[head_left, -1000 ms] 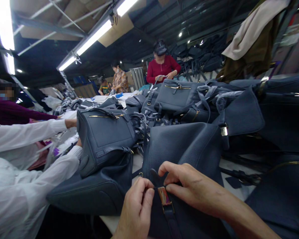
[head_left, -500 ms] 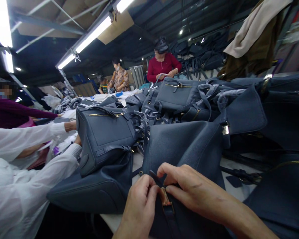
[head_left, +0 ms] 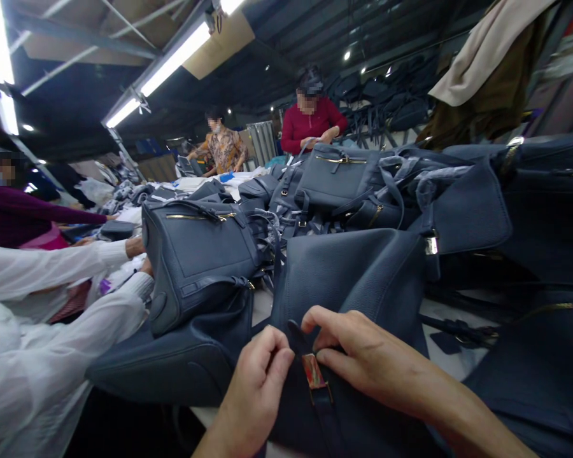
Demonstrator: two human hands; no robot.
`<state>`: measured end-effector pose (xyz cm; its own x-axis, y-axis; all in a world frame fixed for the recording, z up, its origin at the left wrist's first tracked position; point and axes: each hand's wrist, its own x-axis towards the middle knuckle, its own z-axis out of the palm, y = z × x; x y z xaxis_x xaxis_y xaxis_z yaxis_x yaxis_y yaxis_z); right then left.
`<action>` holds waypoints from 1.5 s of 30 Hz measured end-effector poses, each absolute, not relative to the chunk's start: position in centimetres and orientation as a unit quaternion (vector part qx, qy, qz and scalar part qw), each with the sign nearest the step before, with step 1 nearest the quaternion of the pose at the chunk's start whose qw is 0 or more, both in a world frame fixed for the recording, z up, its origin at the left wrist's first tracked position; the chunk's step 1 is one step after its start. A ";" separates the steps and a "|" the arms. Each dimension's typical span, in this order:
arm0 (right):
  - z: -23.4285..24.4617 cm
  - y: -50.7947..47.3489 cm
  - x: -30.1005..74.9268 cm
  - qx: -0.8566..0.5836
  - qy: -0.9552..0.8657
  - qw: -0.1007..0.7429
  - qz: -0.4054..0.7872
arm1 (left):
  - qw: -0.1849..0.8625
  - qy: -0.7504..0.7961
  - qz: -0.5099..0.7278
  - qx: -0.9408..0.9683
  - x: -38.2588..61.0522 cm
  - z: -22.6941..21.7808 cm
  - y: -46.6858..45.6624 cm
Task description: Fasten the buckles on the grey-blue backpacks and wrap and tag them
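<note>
A dark blue-grey leather bag (head_left: 348, 270) fills the space in front of me. On its front sits a shiny metal clasp (head_left: 314, 371), a rectangular plate with a buckle frame just below. A dark strap (head_left: 296, 332) rises above the plate, its rounded end free between my hands. My left hand (head_left: 255, 385) is closed left of the clasp, thumb and index pressed together; whatever they pinch, if anything, is hidden. From the right, my right hand (head_left: 356, 350) curls its fingers on the strap, with the thumb beside the plate's upper edge.
A co-worker in white sleeves (head_left: 119, 318) holds another bag (head_left: 205, 245) at my left. More bags (head_left: 341, 181) with wrapped handles lie piled behind, and a dark bag (head_left: 544, 369) is at the right. A person in a red top (head_left: 310, 124) works across the table.
My left hand has drawn slightly left and down, away from the clasp. The plate and strap tip show more fully. My right hand has stayed almost in place.
</note>
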<state>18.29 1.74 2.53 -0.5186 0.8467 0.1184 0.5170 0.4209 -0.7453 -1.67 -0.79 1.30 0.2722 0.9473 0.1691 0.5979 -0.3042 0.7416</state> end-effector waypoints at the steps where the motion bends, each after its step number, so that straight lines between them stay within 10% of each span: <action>1: 2.5 1.8 18.4 -0.418 -0.803 0.252 0.342 | 0.297 0.506 0.304 0.751 -2.0 1.8 -1.0; 20: 1.7 4.3 19.5 -0.334 -0.562 0.315 0.688 | 0.179 0.468 0.323 0.803 -1.4 1.7 -1.7; 37: 0.8 2.9 22.0 -0.296 -0.410 0.363 0.782 | 0.364 0.516 0.336 0.699 -0.3 0.8 2.5; 45: 2.2 2.2 20.9 -0.346 -0.469 0.342 0.737 | 0.163 0.404 0.490 0.755 -1.2 0.1 1.1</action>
<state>20.86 2.20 2.18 -0.5271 0.8283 -0.1901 -0.1792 -0.3270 -0.9279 -1.20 1.12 0.08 0.1939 0.7694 0.6087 0.4502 -0.6210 0.6416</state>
